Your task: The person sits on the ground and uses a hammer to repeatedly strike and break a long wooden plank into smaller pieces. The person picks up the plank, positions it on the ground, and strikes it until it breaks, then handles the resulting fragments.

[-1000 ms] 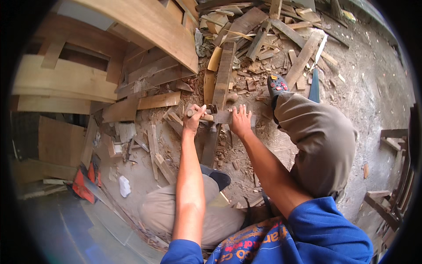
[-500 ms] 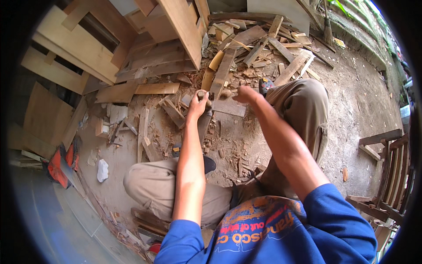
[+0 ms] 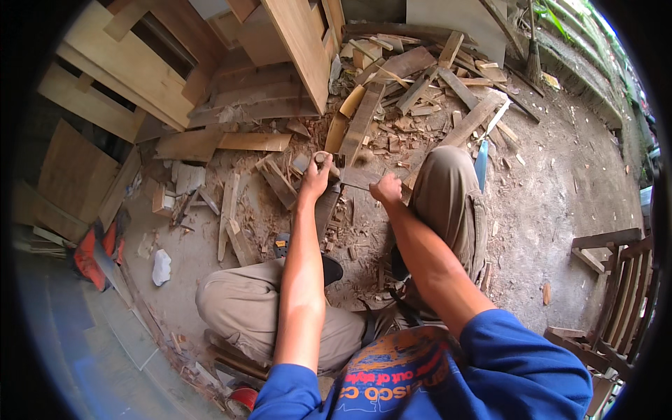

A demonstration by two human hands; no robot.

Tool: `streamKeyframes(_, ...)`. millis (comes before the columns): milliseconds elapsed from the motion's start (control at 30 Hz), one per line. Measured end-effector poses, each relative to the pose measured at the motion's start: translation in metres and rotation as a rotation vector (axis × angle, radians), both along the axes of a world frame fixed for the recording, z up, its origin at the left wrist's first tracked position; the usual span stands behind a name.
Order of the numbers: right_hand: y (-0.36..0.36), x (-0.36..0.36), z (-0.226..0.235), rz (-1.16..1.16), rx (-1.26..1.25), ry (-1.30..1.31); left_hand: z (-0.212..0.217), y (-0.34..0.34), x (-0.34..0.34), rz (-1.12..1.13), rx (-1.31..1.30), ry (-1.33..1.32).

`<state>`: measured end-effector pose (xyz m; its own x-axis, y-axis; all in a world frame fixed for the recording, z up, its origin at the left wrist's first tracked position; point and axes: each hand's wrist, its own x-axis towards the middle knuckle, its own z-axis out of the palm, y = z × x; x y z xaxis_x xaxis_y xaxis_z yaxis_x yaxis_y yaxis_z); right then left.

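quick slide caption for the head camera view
Left grip on a round-ended brown wooden handle, right grip on a thin dark rod, amid scattered brown wood scraps.

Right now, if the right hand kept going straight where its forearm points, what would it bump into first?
Probably the flat piece of wood just ahead of the right hand. Height is hard to judge, so it might pass over that.

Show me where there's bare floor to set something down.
Widest: the ground between the right knee and the slatted wooden frame, with a few scattered chips. Smaller: a patch between the white lump and the narrow plank. Crowded: around the left hand and right hand, and the scrap pile beyond.
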<state>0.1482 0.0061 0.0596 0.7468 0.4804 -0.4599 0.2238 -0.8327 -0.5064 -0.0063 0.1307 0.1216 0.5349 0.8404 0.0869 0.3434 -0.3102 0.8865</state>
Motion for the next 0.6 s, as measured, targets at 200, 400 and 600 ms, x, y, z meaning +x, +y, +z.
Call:
streamKeyframes(200, 0.053, -0.045, 0.000, -0.183, 0.191, 0.027, 0.007, 0.002, -0.011, -0.054, -0.040, 0.006)
streamKeyframes(400, 0.100, -0.061, 0.022, -0.177, 0.646, 0.966, 0.037, 0.001, -0.016, -0.090, -0.211, 0.000)
streamKeyframes(600, 0.091, -0.063, 0.035, -0.473, 0.820, 1.395, -0.044, -0.004, -0.068, 0.100, -0.197, 0.039)
